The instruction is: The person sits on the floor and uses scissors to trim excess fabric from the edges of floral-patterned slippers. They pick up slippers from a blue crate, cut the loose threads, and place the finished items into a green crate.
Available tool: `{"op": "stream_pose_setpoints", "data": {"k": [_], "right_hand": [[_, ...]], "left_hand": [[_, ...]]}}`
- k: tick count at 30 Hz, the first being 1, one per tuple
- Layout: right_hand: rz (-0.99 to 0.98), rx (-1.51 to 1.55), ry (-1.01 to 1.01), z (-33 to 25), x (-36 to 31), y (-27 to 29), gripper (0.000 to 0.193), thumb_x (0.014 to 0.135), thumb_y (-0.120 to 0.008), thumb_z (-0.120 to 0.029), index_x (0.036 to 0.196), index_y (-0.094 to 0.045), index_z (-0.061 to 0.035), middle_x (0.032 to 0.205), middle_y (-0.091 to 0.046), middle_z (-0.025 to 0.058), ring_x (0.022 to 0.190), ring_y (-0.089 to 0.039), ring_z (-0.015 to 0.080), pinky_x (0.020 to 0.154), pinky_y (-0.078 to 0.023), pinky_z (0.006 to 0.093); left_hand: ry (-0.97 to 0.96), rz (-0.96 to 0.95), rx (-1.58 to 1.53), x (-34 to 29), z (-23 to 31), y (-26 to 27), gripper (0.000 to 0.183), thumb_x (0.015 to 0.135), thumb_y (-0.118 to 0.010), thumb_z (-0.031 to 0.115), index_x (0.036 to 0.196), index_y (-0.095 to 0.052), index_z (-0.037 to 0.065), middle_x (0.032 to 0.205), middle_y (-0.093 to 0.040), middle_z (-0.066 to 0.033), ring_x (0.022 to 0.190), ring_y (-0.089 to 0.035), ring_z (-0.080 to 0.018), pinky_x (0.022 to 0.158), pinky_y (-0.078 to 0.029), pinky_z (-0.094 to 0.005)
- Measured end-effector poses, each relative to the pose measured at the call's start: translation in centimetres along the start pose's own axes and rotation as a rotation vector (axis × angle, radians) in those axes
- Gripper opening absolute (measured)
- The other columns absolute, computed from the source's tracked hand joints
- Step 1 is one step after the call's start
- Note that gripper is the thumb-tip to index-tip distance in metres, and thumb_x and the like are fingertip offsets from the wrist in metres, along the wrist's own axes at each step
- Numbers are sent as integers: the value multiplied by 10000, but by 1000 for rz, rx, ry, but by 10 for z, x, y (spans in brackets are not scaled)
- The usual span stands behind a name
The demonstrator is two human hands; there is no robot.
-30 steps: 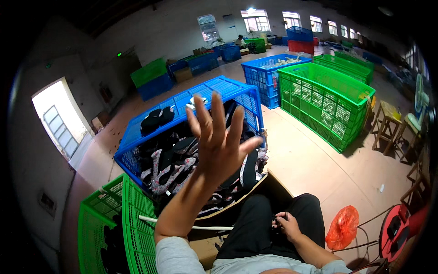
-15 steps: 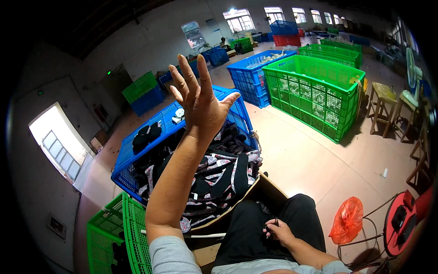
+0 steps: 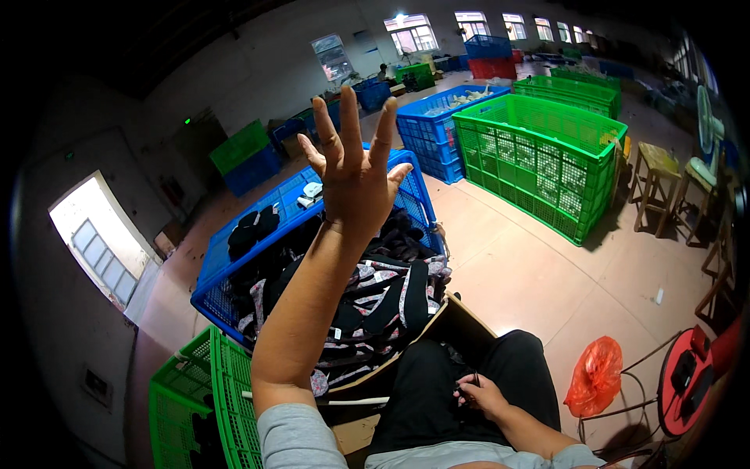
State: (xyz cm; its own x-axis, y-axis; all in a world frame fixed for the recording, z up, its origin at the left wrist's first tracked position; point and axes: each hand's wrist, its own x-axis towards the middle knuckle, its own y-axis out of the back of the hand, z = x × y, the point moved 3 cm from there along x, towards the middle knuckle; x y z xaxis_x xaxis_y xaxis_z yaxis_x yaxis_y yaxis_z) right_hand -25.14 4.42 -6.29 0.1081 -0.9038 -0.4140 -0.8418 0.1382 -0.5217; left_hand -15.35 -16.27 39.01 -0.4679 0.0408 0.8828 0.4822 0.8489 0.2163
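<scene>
My left hand point(image 3: 355, 180) is raised high with the arm stretched up, fingers spread and palm holding nothing. Behind it stands a blue plastic crate point(image 3: 205, 289), heaped with black fabric pieces that have floral-patterned parts point(image 3: 414, 293). Down at my lap, my right hand point(image 3: 484, 397) rests against my black trousers point(image 3: 414, 399). Its fingers are closed around a small dark thing, mostly hidden, whose kind I cannot make out. A brown board edge point(image 3: 461, 313) lies between my knees and the heap.
A green crate point(image 3: 223, 391) stands close on my left, with a pale rod point(image 3: 355, 402) beside it. To the right are an orange-red plastic bag point(image 3: 595, 375) and a round red stool point(image 3: 678, 391) bearing dark objects. Farther off stand a large green crate point(image 3: 539, 168) and wooden stools point(image 3: 656, 180).
My raised left hand has shifted slightly right, its fingers spreading wider. Something pinkish seen earlier by my right hand no longer shows; that hand stays at my lap.
</scene>
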Motion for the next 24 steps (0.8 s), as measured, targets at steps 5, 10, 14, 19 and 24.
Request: {"op": "stream_pose_setpoints", "data": {"k": [5,10,14,19,24], "right_hand": [[-27,-45,1,-5,-8,-5,172,964,-610,-158,1107,-576,-69,971,-694,89,737,-640,112,583,-480,212],[-420,-82,-99,-36,-24,-34,234,993,-568,-157,1196,-581,-41,1012,-696,106,758,-639,89,605,-498,208],[-813,-141,-166,-60,-47,-115,266,1026,-522,-188,1230,-563,-21,982,-686,91,750,-614,73,655,-493,222],[-1244,-38,-128,-35,-75,-244,276,1060,-443,-167,1260,-518,8,941,-641,61,856,-565,62,775,-451,210],[-1047,67,-211,21,-59,-219,245,1050,-460,-132,1239,-524,10,928,-594,55,811,-577,71,693,-452,220]], "left_hand": [[19,-44,86,-22,-16,2,1102,675,-870,429,1555,-223,283,1618,-47,-216,1472,-111,-457,1060,-250,-738],[249,-513,-700,-127,-4,-41,665,795,-736,236,1403,-495,116,1309,-559,-209,1258,-521,-313,1053,-417,-391],[771,-1284,-1703,-264,131,-42,370,910,-647,152,1259,-601,39,1058,-701,-97,968,-668,-163,843,-538,-309],[1257,-1767,-2358,-355,308,54,311,917,-615,129,1206,-592,15,1064,-638,-91,974,-628,-171,893,-509,-311],[1652,-1607,-2492,-406,298,122,312,917,-615,131,1206,-592,16,1066,-636,-90,977,-625,-170,896,-506,-310]]}}
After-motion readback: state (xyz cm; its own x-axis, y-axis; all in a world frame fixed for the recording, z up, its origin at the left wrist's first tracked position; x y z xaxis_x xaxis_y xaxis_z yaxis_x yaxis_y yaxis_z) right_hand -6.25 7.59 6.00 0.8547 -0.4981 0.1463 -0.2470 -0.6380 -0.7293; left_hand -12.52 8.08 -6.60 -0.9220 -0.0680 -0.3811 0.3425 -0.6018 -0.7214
